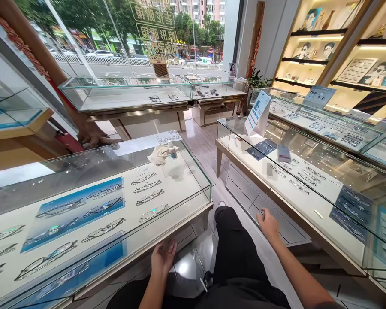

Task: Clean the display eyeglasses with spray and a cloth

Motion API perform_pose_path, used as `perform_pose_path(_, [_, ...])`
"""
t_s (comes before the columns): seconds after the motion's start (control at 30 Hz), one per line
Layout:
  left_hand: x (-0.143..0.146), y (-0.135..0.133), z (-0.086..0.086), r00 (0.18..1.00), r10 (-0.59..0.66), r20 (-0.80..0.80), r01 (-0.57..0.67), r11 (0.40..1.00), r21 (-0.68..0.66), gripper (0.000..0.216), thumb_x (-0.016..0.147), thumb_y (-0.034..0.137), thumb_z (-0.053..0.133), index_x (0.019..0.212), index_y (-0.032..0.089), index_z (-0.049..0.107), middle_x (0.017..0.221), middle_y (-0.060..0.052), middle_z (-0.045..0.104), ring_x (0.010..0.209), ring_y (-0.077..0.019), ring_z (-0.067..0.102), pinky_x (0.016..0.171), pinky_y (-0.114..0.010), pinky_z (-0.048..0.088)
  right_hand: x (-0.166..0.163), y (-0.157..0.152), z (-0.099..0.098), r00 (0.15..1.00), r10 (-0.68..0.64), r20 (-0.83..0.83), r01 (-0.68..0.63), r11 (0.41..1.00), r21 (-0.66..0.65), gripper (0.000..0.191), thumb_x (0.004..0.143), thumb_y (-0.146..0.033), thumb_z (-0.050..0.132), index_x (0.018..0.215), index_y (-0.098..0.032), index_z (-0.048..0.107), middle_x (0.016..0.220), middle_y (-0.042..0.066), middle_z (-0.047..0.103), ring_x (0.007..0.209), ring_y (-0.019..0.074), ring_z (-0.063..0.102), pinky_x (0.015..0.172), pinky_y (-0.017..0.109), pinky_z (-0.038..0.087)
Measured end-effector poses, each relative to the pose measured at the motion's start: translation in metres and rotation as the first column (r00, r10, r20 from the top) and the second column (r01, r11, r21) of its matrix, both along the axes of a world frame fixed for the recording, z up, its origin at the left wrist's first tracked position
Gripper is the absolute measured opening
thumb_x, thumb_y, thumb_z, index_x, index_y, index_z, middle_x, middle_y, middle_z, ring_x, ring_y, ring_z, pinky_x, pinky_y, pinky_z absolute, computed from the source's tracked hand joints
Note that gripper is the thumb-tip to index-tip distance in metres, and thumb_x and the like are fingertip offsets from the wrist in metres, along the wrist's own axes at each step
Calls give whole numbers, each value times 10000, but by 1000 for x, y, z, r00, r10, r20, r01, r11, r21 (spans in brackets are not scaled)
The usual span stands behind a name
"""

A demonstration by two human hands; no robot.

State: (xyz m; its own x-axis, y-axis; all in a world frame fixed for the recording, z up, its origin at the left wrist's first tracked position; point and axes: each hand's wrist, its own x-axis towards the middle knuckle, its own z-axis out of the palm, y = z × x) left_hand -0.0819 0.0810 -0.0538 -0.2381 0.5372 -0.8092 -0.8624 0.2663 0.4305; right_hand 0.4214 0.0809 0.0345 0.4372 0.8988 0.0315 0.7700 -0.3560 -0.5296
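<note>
My left hand (163, 256) hangs low beside the front edge of the left glass display case (176, 214), palm turned up, fingers loosely spread and holding nothing. Between the two cases is my right hand (269, 225), empty, its fingers slightly bent and apart, nearest to the right display case (260, 182). Eyeglasses (150, 196) lie in rows under the left glass, some on a blue sheet (80, 210). On top of that case, at its far corner, a crumpled beige cloth (158, 154) sits against a small white bottle (172, 150).
A narrow tiled aisle (201, 146) runs forward between the cases. On the right case stand a folded sign (259, 113) and a small dark box-like object (283, 153). Further cases (125, 92) line the window. Lit shelves (315, 60) rise at the right. A wooden trunk (77, 116) stands at the left.
</note>
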Motion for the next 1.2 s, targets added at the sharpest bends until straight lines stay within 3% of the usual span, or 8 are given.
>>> perform_pose_path(0.1, [-1,-3,1,1000,13,7,-14,998,63,98,849,197,624,901,236,551,997,-99,708,1035,-263,765,1053,-484,632,-8,-34,-25,999,-8,-36,4,996,-92,339,957,-460,482,1116,-201,634,686,-10,567,608,241,610,559,312,330])
perform_pose_path(0.23, [-10,-7,7,999,44,-26,-41,995,86,113,897,271,655,889,243,546,1003,-91,693,1066,-259,757,1094,-474,613,-11,-36,-29,998,-5,-59,-3,992,-127,382,973,-473,442,1176,-192,603,716,-2,587,653,253,630,570,315,341])
perform_pose_path(0.37, [-23,-9,12,993,72,-93,-68,997,39,169,915,263,694,886,244,529,958,-51,635,992,-212,741,1039,-393,635,-24,-10,-16,996,46,-82,-53,995,-90,359,989,-477,437,1180,-220,598,724,-3,615,692,262,642,615,325,356])
perform_pose_path(0.47, [-26,-10,15,991,58,-125,-56,998,15,151,937,262,692,903,234,548,962,-54,626,915,-186,723,860,-305,653,-41,7,-3,990,90,-107,-95,994,-44,342,986,-478,449,1166,-232,602,715,-5,630,708,272,649,640,338,374])
perform_pose_path(0.57, [-24,-11,17,989,30,-147,-30,1000,0,126,952,256,665,914,229,548,928,-40,606,832,-170,700,674,-256,585,-58,14,8,984,123,-131,-124,992,2,330,975,-478,465,1149,-241,614,698,-12,638,706,273,654,654,340,387])
perform_pose_path(0.7, [-20,-15,20,984,0,-176,-1,1000,-7,130,970,268,632,895,233,532,886,-20,595,825,-173,697,582,-246,482,-75,12,19,974,154,-167,-147,988,56,306,952,-474,492,1108,-260,644,663,-19,637,678,273,658,650,338,395])
perform_pose_path(1.03, [-7,-51,24,983,-37,-178,32,999,-29,91,984,242,615,898,228,588,935,-34,694,861,-177,725,572,-247,471,-101,24,35,888,323,-327,-286,945,157,278,946,-484,558,1064,-267,684,737,-5,668,708,259,657,712,374,493])
perform_pose_path(1.2, [2,-79,23,985,-75,-155,71,997,-34,79,981,264,642,931,230,591,993,-40,735,959,-201,785,633,-239,521,-119,32,61,740,508,-441,-424,861,281,411,955,-515,610,1245,-241,709,1121,87,773,1038,287,727,934,428,593])
